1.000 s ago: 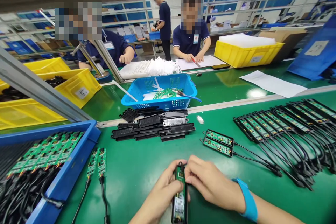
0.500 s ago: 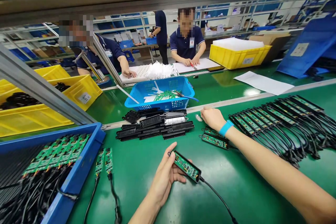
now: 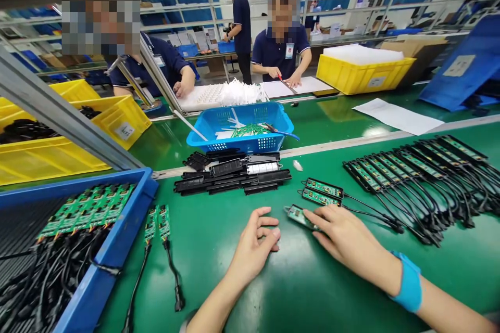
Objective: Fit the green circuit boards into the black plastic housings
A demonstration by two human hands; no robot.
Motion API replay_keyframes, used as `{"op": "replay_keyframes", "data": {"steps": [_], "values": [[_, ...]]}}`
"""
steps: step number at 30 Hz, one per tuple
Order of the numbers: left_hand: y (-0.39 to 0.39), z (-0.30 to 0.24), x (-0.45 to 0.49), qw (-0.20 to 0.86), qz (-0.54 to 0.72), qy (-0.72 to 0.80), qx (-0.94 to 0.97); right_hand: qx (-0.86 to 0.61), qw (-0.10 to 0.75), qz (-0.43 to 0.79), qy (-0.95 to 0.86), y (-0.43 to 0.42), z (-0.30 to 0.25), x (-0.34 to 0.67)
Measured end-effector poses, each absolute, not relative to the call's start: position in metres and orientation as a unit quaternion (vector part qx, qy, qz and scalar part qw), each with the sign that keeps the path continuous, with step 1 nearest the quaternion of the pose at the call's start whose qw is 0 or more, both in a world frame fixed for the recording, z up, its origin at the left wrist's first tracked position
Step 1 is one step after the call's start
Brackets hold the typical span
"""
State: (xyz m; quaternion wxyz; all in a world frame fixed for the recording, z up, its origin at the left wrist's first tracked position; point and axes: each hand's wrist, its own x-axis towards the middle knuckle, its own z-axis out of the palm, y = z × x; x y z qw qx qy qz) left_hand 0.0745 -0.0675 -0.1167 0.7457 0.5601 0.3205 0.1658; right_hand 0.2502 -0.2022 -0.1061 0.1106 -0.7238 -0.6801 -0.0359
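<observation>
My right hand (image 3: 347,237), with a blue wristband (image 3: 408,281), has its fingers over a green circuit board in a black case (image 3: 297,215), gripping it low at the table. The board's far end with a small loop shows; my fingers hide the rest. My left hand (image 3: 255,247) is empty, fingers loosely curled and apart, just left of that board. Just behind lie two more cased boards (image 3: 321,196) with black cables. Left of my left hand, two bare circuit boards with cables (image 3: 163,225) rest on the green table (image 3: 219,291).
Black plastic case parts (image 3: 230,174) are piled behind my hands, before a blue basket (image 3: 240,140) of strips. A row of cased boards (image 3: 398,169) lies right. A blue bin (image 3: 146,187) of cabled boards stands left. Co-workers (image 3: 281,52) sit across the bench.
The cased board has gone from my left hand to my right, moving right and up beside the two others. My right hand came back from near the small clear piece.
</observation>
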Motion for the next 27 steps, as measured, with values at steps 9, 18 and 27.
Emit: {"op": "replay_keyframes", "data": {"steps": [9, 18, 27], "values": [[-0.055, -0.124, 0.068, 0.596, 0.167, 0.309, 0.722, -0.712, 0.041, -0.170, -0.680, -0.190, -0.114, 0.258], [0.016, -0.080, 0.011, 0.106, 0.142, 0.579, 0.796, -0.541, 0.229, -0.062, -0.806, -0.143, -0.125, 0.192], [0.042, -0.086, -0.028, 0.040, -0.010, 0.656, 0.754, -0.552, 0.305, 0.162, -0.759, -0.151, -0.130, 0.187]]}}
